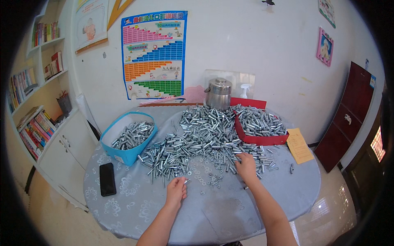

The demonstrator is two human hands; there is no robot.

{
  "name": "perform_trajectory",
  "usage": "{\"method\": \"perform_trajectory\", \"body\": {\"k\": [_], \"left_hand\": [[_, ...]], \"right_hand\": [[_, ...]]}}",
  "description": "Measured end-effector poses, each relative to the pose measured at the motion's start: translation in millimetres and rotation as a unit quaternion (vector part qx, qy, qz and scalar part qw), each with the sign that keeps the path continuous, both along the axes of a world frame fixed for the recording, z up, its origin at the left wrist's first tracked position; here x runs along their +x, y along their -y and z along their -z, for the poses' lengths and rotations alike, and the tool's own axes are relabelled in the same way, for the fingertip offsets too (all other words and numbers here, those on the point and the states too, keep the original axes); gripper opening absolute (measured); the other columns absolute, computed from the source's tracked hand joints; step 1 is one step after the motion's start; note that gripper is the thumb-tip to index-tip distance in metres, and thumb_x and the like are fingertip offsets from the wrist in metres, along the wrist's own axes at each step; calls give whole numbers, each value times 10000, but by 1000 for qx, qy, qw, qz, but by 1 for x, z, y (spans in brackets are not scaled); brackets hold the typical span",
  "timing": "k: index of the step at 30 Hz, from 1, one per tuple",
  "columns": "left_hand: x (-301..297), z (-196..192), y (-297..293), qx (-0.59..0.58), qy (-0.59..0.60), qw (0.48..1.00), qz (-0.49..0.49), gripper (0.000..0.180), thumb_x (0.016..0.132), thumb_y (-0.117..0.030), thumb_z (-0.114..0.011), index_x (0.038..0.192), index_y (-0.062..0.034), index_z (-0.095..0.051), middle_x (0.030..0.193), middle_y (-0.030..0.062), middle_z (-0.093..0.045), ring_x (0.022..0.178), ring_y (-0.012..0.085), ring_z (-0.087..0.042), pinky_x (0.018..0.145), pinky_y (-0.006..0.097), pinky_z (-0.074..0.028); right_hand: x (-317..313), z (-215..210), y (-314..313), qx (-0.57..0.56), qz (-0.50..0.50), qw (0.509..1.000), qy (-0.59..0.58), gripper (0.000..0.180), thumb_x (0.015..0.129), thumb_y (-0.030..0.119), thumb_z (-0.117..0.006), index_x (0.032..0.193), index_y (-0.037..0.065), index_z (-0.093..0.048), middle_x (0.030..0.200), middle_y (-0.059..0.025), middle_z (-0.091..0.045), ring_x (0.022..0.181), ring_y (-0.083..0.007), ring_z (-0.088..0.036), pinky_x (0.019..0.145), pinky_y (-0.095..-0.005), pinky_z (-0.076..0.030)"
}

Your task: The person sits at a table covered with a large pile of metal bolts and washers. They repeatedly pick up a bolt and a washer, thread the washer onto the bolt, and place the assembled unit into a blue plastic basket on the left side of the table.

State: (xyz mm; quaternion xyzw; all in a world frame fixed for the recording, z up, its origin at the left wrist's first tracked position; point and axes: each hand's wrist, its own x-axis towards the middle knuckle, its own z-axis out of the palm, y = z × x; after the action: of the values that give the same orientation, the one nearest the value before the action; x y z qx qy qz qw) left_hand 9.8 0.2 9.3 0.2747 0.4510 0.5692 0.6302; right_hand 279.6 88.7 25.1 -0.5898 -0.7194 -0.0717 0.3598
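Note:
My left hand (176,191) is closed around a small silver bolt (187,181), whose end sticks out past the fingertips towards the right. It is just above the cloth, at the near edge of a wide heap of metal bolts (201,131). My right hand (245,167) is at the heap's near right side, fingers bent together down among the bolts; what they pinch is hidden. Between the two hands lie loose nuts and washers (214,179) in a small scatter.
A blue bin (130,155) of bolts stands left, a red box (262,140) of bolts right. A black phone (107,179) lies near the left edge. Behind the heap are a steel canister (219,94) and a spray bottle (245,90). A yellow paper (299,146) lies at right.

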Motion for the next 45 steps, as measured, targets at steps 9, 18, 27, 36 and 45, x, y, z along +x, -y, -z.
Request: {"method": "perform_trajectory", "body": {"k": [9, 18, 27, 36, 45], "left_hand": [[-1, 5, 0, -11, -6, 1000, -3, 168, 871, -216, -509, 804, -63, -491, 522, -38, -351, 393, 39, -276, 342, 197, -226], [1, 5, 1, -7, -3, 1000, 11, 167, 868, -214, -513, 811, -61, -483, 519, -35, -351, 388, 41, -277, 343, 199, -234], [4, 3, 3, -11, -30, 999, 23, 160, 871, -221, -507, 852, -63, -520, 570, -37, -381, 434, 34, -307, 357, 185, -248], [6, 1, 4, -12, -32, 998, 49, 182, 878, -234, -495, 855, -58, -536, 554, -53, -323, 439, 36, -279, 378, 186, -239], [7, 1, 6, -3, -14, 997, 74, 178, 878, -224, -496, 844, -51, -524, 544, -53, -333, 427, 34, -284, 370, 184, -237]], "right_hand": [[-87, 25, 61, -134, -187, 959, 165, 621, 805, 419, -498, 1240, -6, -375, 1298, -184, -353, 1224, -336, -289, 992, -447, -240], [-79, 22, 91, -174, -400, 885, 163, 597, 848, 406, -444, 1288, 21, -321, 1350, -147, -292, 1274, -311, -208, 1017, -451, -192], [-41, 7, 68, -283, -236, 914, -170, 276, 831, 202, -516, 1069, 76, -577, 1061, -131, -576, 1016, -266, -523, 876, -332, -391], [-64, 3, 64, -202, -246, 948, 14, 193, 682, 232, -657, 815, 92, -651, 781, -96, -617, 774, -257, -570, 682, -350, -447], [-75, 19, 67, -171, -241, 952, -79, 201, 614, 168, -719, 753, 58, -624, 671, -83, -570, 666, -230, -551, 612, -314, -445]]}}
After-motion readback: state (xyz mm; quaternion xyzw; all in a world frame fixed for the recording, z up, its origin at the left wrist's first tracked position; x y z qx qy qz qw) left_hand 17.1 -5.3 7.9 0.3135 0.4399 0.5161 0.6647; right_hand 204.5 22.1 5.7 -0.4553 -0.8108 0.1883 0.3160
